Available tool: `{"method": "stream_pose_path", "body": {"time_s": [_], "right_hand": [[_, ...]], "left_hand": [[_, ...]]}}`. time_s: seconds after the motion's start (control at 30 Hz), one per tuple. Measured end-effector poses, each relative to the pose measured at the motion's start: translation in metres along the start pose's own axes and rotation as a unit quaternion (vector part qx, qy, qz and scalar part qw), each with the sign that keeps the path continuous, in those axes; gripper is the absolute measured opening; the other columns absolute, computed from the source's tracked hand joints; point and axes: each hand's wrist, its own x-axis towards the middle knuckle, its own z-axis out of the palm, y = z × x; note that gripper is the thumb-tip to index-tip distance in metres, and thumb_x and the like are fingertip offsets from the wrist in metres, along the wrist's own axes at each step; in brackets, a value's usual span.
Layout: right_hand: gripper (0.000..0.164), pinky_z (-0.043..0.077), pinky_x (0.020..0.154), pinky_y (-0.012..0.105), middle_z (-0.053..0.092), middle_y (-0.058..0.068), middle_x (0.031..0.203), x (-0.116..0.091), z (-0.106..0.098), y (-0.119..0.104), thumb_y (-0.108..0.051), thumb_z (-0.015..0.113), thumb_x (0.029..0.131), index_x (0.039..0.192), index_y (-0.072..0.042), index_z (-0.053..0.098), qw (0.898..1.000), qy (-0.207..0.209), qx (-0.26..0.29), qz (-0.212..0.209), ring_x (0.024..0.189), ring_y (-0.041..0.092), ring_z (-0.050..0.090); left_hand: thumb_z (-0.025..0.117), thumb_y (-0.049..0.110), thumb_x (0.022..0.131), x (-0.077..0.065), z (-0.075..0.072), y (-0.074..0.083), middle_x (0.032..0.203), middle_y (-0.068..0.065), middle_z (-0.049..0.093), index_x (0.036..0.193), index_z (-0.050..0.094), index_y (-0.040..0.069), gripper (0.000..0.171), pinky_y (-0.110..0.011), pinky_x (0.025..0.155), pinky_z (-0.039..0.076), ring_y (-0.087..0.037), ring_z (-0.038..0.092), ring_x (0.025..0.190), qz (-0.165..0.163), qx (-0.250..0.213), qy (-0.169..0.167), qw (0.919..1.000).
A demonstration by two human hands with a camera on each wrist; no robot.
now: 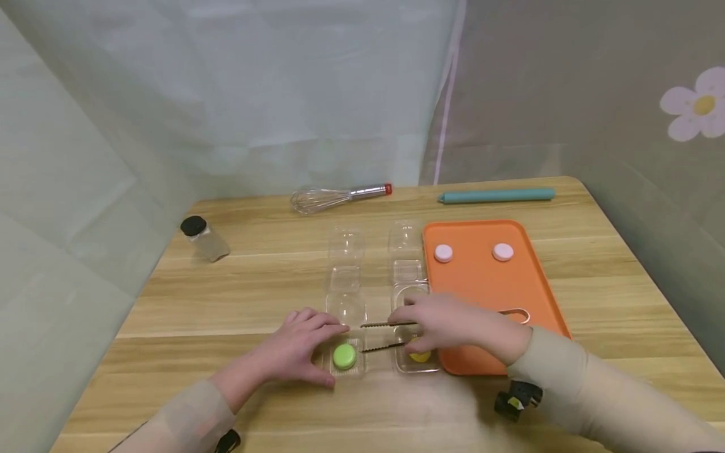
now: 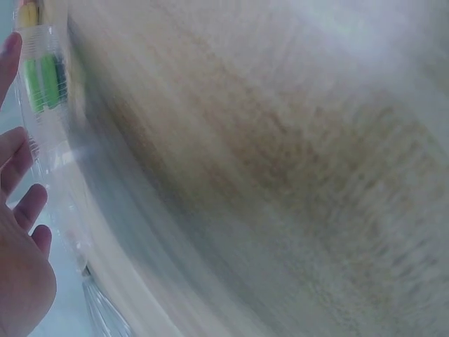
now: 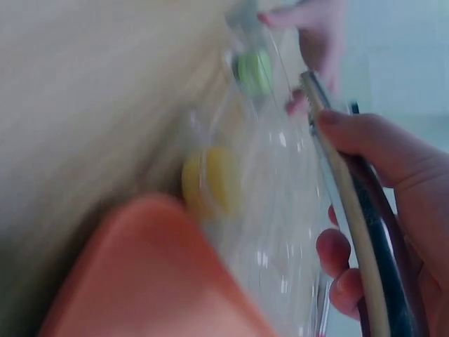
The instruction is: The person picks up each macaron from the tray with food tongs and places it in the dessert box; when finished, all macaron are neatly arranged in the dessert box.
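My left hand (image 1: pixel 297 349) has its thumb and fingers spread around the left side of a clear plastic box (image 1: pixel 347 308), fingertips right at its edge. A green macaron (image 1: pixel 344 357) lies in that box's near compartment. Metal tongs (image 1: pixel 391 324) with serrated tips are gripped in my right hand (image 1: pixel 447 321); the tips stand apart, pointing left toward the green macaron, with nothing between them. Under the right hand is a second clear box (image 1: pixel 408 272) with a yellow macaron (image 1: pixel 420 353), partly hidden by the fingers. In the right wrist view the yellow macaron (image 3: pixel 210 182) shows below the tongs.
An orange tray (image 1: pixel 481 283) with two pink macarons (image 1: pixel 443 253) adjoins the right-hand box. Along the back edge lie a whisk (image 1: pixel 340 197) and a teal rolling pin-like stick (image 1: pixel 498 195). A black-capped jar (image 1: pixel 206 239) lies at the left.
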Motion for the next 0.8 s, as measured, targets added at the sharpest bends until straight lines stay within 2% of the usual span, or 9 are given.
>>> {"method": "stream_pose_path", "body": {"time_s": [0.13,0.27,0.43,0.53,0.67,0.8], "right_hand": [[0.044,0.045,0.063,0.026,0.053,-0.004,0.098,-0.016,-0.005,0.021,-0.036,0.072,0.079,0.118,-0.019,0.063,0.999,0.028,0.021,0.004,0.073,0.007,0.051],[0.043,0.044,0.066,0.027,0.054,-0.004,0.098,-0.032,-0.012,0.042,-0.034,0.071,0.081,0.12,-0.018,0.062,0.997,0.055,0.051,0.021,0.077,0.012,0.051],[0.043,0.043,0.064,0.027,0.055,-0.002,0.098,-0.049,-0.019,0.062,-0.032,0.071,0.082,0.121,-0.017,0.062,0.993,0.063,0.073,0.068,0.076,0.014,0.049],[0.042,0.042,0.063,0.028,0.056,-0.001,0.096,-0.058,-0.023,0.075,-0.03,0.073,0.081,0.12,-0.017,0.063,0.99,0.078,0.066,0.096,0.076,0.014,0.049],[0.04,0.04,0.061,0.028,0.058,-0.001,0.091,-0.07,-0.029,0.093,-0.027,0.076,0.078,0.115,-0.016,0.066,0.985,0.118,0.039,0.122,0.077,0.013,0.047],[0.039,0.04,0.062,0.03,0.056,0.0,0.09,-0.083,-0.032,0.107,-0.025,0.076,0.078,0.113,-0.014,0.066,0.981,0.123,0.033,0.144,0.077,0.013,0.048]], "left_hand": [[0.075,0.062,0.061,-0.001,0.0,-0.001,0.127,0.002,0.051,0.134,0.05,0.017,0.09,-0.042,0.094,0.03,-0.017,0.04,0.112,-0.001,0.002,0.003,1.0],[0.076,0.063,0.058,0.0,-0.002,-0.002,0.131,0.0,0.049,0.138,0.046,0.016,0.098,-0.043,0.094,0.03,-0.018,0.04,0.114,-0.006,-0.003,0.013,0.9999],[0.078,0.062,0.055,0.003,-0.006,0.0,0.132,0.001,0.048,0.139,0.045,0.017,0.101,-0.04,0.09,0.031,-0.017,0.04,0.115,-0.005,0.007,0.014,0.9999],[0.079,0.061,0.056,0.006,-0.012,0.001,0.132,0.0,0.049,0.138,0.046,0.016,0.1,-0.041,0.09,0.031,-0.019,0.041,0.114,-0.001,0.012,0.015,0.9998],[0.078,0.059,0.059,0.016,-0.022,0.0,0.134,-0.002,0.049,0.138,0.045,0.015,0.097,-0.045,0.093,0.031,-0.023,0.041,0.114,0.0,0.02,0.023,0.9995],[0.078,0.058,0.061,0.028,-0.034,-0.002,0.135,-0.005,0.048,0.138,0.045,0.015,0.095,-0.05,0.095,0.029,-0.028,0.041,0.117,-0.006,0.024,0.033,0.9991]]}}
